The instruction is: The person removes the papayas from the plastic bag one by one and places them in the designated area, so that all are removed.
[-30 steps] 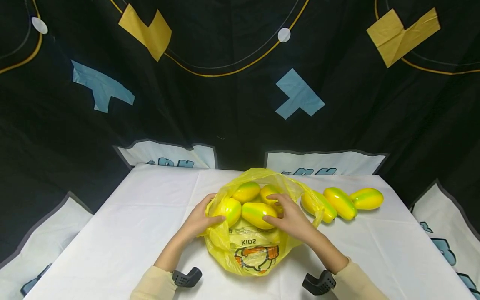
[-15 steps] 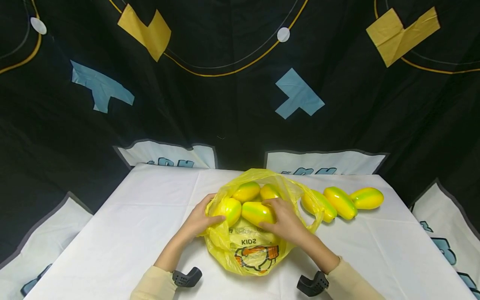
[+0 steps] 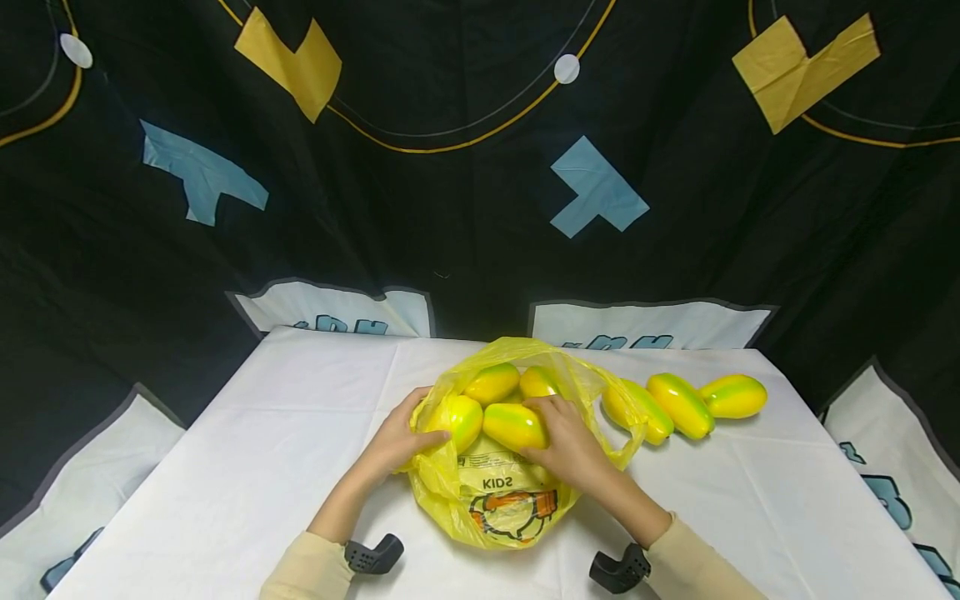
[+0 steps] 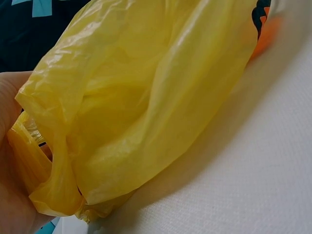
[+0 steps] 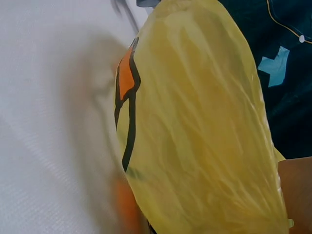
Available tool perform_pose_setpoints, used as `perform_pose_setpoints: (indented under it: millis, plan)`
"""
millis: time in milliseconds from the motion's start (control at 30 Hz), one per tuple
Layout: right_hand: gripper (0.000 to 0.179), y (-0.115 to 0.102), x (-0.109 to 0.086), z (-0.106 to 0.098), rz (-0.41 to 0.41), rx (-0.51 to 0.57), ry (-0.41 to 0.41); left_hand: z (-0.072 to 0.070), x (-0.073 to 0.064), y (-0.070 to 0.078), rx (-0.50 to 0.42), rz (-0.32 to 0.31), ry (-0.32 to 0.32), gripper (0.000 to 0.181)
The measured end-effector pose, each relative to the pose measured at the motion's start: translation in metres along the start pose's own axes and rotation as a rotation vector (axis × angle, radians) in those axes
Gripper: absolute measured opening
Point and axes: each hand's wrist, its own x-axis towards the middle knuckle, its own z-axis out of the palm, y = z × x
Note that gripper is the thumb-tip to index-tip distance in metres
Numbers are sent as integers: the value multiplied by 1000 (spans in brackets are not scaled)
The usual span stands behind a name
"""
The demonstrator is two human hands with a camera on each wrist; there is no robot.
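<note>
A yellow plastic bag [image 3: 517, 525], printed with KIDS and an orange cartoon, lies on the table with its mouth spread open. Inside are several glossy yellow fruits [image 3: 492, 384] with green streaks, mango-like in shape. My left hand [image 3: 401, 435] grips the bag's left rim, thumb inside over the edge; the left wrist view shows the film [image 4: 131, 97] bunched by the palm. Within the mouth, my right hand [image 3: 566, 442] holds the front-right fruit [image 3: 513, 426] at its right end, fingers above and thumb below. Bag film [image 5: 204, 122] hides the right fingers in the right wrist view.
Three similar fruits [image 3: 681, 405] lie in a row on the white-clothed table [image 3: 247, 467], right of the bag, the nearest partly behind its film. A black curtain [image 3: 465, 225] with coloured patches hangs behind the table.
My right hand has moved left, closing its fingers and thumb round the end of the front-right fruit, which has shifted slightly left. My left hand stays at the rim.
</note>
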Motion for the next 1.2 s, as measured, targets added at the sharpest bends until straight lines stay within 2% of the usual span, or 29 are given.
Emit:
perform_pose_setpoints:
  millis: [633, 1200]
  plan:
    - [63, -6, -6, -8, 64, 43, -3, 1, -1, 0, -2, 7, -7, 67]
    - [61, -19, -17, -29, 34, 73, 35, 0, -1, -1, 4, 14, -2, 67]
